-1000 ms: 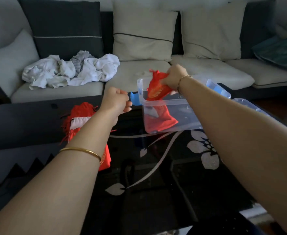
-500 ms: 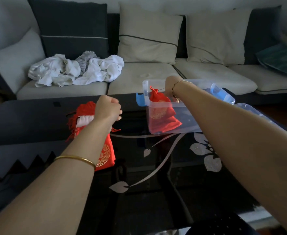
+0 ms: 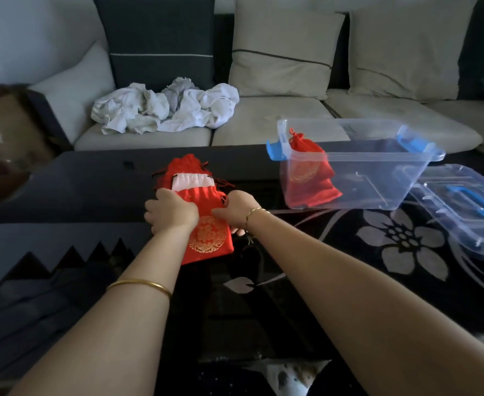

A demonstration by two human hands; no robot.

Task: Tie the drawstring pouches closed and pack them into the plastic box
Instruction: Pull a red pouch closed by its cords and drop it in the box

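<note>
The right hand (image 3: 236,212) has left the box, where it was lowering a pouch half a second ago, and the left hand (image 3: 172,211) has come down from its raised fist. Both now sit on the pile of pouches (image 3: 183,167) at the middle of the dark, glossy table (image 3: 77,190). The left hand curls its fingers round the left side of the top pouch (image 3: 209,241) at its gathered neck. The right hand grips the right side of that neck, knuckles up, with its fingers folded under, so I cannot tell whether a cord lies between them. The top pouch is flat, shiny red satin with a round gold embroidered medallion low on its face. Behind it another pouch gapes, showing a pleated white lining, and thin red cords straggle at its sides. To the right, well apart from the pile, stands the plastic box (image 3: 378,181), clear and rectangular with rounded corners and a blue latch (image 3: 275,151) at its left end. 1 tied pouch (image 3: 306,155) leans against the left inner wall, neck puckered shut, on top of more red fabric. The clear lid (image 3: 463,178), with a blue handle, lies just beside the box on the right. A thin gold bangle (image 3: 140,284) rings the left forearm and a fine bracelet (image 3: 256,211) the right wrist. Behind the table, crumpled white cloth (image 3: 166,110) sits on the pale sofa (image 3: 263,130).
</note>
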